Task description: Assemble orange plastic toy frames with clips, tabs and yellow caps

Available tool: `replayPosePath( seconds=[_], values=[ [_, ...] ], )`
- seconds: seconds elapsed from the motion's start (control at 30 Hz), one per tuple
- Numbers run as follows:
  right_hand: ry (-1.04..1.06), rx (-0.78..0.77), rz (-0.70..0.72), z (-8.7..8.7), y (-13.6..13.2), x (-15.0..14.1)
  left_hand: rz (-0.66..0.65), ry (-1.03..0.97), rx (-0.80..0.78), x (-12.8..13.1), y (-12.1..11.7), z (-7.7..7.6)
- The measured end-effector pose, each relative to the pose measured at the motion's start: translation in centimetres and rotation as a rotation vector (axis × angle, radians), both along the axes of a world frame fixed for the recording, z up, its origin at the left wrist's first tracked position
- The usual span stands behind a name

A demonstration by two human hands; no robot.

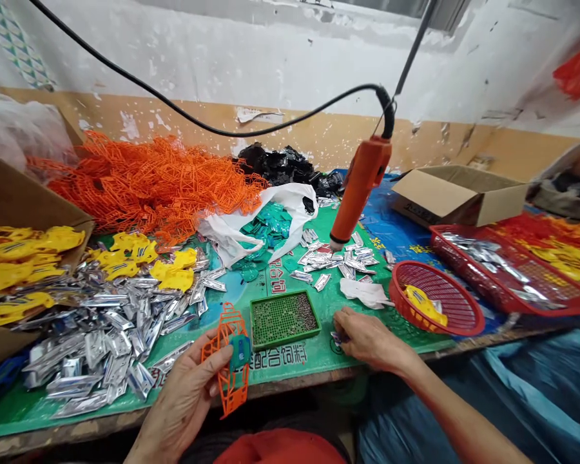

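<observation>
My left hand [186, 399] grips an orange plastic frame [229, 361] with a small teal part [240, 351] sitting on it, held just above the table's front edge. My right hand [367, 338] rests on the green mat [290, 361], fingers curled over a small silver piece [338, 337] that I can barely make out. Between both hands lies a green tray of tiny screws [284, 318]. An orange electric screwdriver [360, 190] hangs on a black cable above the mat, beyond the right hand.
Silver parts [106, 335] and yellow parts [140, 261] cover the left of the mat. An orange frame heap [149, 180] and a white bag of teal parts [265, 225] lie behind. A round red basket [435, 299], a long red tray [507, 274] and a cardboard box [457, 193] stand right.
</observation>
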State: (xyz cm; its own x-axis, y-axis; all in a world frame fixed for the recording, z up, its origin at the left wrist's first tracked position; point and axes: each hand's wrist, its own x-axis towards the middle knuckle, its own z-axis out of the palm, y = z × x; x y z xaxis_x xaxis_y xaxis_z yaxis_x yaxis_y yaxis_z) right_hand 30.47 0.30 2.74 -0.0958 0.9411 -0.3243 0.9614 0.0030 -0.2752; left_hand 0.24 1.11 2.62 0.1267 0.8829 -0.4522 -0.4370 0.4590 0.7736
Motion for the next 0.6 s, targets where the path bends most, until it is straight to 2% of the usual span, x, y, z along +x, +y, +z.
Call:
replayPosePath(
  seconds=[0.2, 0.27, 0.4, 0.5, 0.6],
  values=[
    [0.133, 0.034, -0.042, 0.1, -1.1, -0.6, 0.014, -0.121, -0.025, 0.1, 0.1, 0.6],
    [0.391, 0.023, -0.108, 0.4, -1.1, -1.2, 0.017, -0.156, -0.019, 0.3, 0.1, 0.6],
    [1.212, -0.124, -0.288, 1.0, -0.2, -4.3, -0.040, -0.221, 0.033, 0.8, 0.0, 0.4],
    [1.459, -0.251, -0.262, 1.3, 0.7, -7.8, -0.072, -0.255, 0.082, 1.2, -0.4, 0.4],
    [1.533, -0.351, -0.210, 1.3, 1.2, -10.7, -0.047, -0.267, 0.108, 1.2, -0.7, 0.7]
  ],
)
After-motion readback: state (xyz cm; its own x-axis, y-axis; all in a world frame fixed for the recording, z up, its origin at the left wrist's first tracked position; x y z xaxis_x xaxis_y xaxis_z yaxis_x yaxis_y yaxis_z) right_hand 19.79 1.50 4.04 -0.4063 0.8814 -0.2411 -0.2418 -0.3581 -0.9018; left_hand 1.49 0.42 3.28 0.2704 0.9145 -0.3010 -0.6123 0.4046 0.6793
